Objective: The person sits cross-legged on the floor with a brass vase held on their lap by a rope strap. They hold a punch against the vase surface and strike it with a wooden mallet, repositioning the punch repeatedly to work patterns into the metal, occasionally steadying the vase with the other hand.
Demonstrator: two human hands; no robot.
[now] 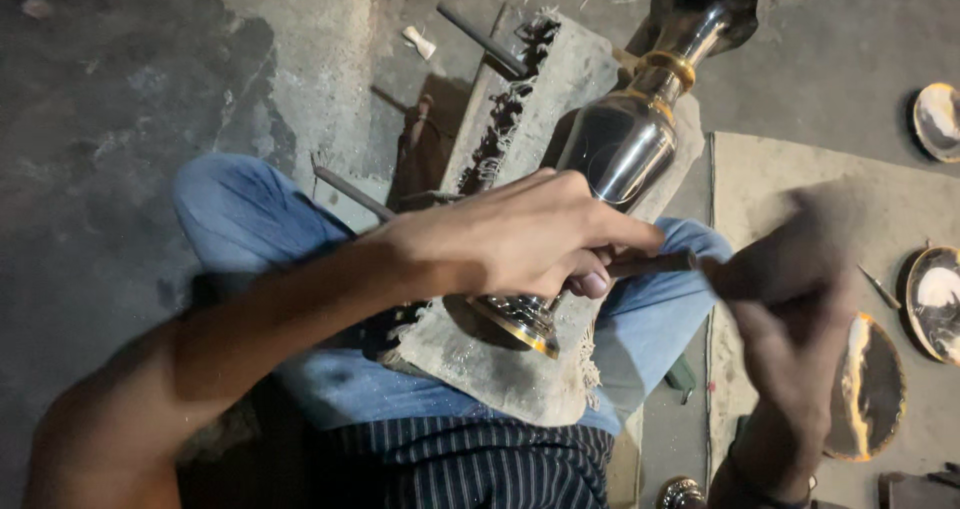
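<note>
Mid-frame, the left hand (520, 234) grips a thin tool (650, 263) against the shiny vase (620, 149) lying across the lap cloth (500, 369), while the blurred right hand (790, 289), grip unclear, seems mid-strike, so engraving looks underway, needing steady aim.

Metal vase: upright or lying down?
Lying down. The metal vase rests lengthwise on a frayed cloth pad across the lap, base toward the left hand.

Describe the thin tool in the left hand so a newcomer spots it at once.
Find the shiny metal vase lying on a frayed cloth pad across the person's lap. The left hand rests on the vase. From its fingers a thin dark rod points toward the blurred right hand.
</note>
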